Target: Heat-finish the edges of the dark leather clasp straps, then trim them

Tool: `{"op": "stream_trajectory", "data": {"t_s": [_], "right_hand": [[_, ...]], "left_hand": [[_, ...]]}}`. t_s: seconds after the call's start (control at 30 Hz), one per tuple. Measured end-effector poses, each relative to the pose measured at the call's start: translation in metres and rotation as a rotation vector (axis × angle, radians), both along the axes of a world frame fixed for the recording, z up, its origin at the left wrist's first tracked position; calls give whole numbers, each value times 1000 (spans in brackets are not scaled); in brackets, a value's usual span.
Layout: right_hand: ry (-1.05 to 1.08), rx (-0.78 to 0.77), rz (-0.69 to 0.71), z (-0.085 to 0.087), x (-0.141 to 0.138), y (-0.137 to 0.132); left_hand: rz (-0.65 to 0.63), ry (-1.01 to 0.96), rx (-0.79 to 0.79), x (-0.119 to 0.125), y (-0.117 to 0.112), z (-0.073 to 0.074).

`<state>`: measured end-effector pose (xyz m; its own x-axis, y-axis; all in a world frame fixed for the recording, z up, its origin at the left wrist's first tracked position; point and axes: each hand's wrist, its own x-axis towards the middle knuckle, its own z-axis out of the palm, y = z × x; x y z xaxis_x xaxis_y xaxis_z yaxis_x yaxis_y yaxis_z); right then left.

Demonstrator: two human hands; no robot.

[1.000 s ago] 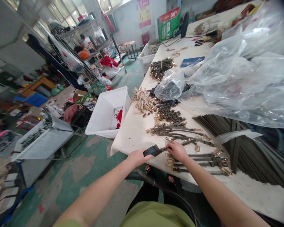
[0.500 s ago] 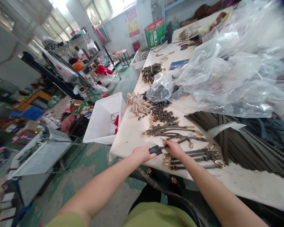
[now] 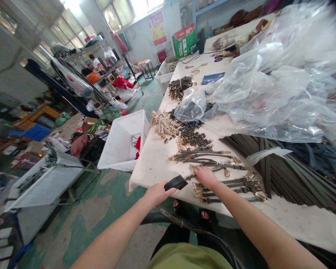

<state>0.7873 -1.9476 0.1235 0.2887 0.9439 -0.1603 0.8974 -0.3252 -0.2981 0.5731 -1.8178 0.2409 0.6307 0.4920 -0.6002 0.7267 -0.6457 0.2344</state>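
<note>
My left hand [image 3: 157, 191] is closed around a black, blunt-ended tool [image 3: 177, 182] at the table's front edge; its exact kind is unclear. My right hand [image 3: 205, 175] is closed on a dark grey-brown strap [image 3: 221, 169], fingers low over the table and hiding part of it. A short dark piece of strap sticks out between the hand and the black tool. Just beyond lies a row of similar straps with gold metal fittings [image 3: 204, 154]. More straps with gold clasps [image 3: 229, 189] lie beside my right forearm.
Small dark strap pieces [image 3: 195, 136], beige straps [image 3: 164, 123] and a tied strap bundle [image 3: 182, 86] lie farther up the table [image 3: 152, 164]. Long dark strips [image 3: 285, 175] and plastic bags [image 3: 266, 97] cover the right. A white bin [image 3: 120, 140] stands left; a black hose [image 3: 154, 218] passes below.
My left hand has drawn the black tool left and slightly down, away from my right hand. My right hand has barely moved.
</note>
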Motion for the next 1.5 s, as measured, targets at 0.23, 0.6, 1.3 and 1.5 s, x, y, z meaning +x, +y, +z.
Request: {"op": "stream_trajectory", "data": {"t_s": [0.23,0.6,1.3,1.5], "right_hand": [[-18,-97,-49,-3,-2,-18],[202,9,-65,2,-22,-7],[316,99,-115,-13,-10,-24],[239,61,-168,-9,-8,-34]], "left_hand": [[-9,40,1,-8,-10,6],[-65,38,4,1,-11,10],[-170,47,-7,72,-13,8],[-135,139,21,65,2,2]]}}
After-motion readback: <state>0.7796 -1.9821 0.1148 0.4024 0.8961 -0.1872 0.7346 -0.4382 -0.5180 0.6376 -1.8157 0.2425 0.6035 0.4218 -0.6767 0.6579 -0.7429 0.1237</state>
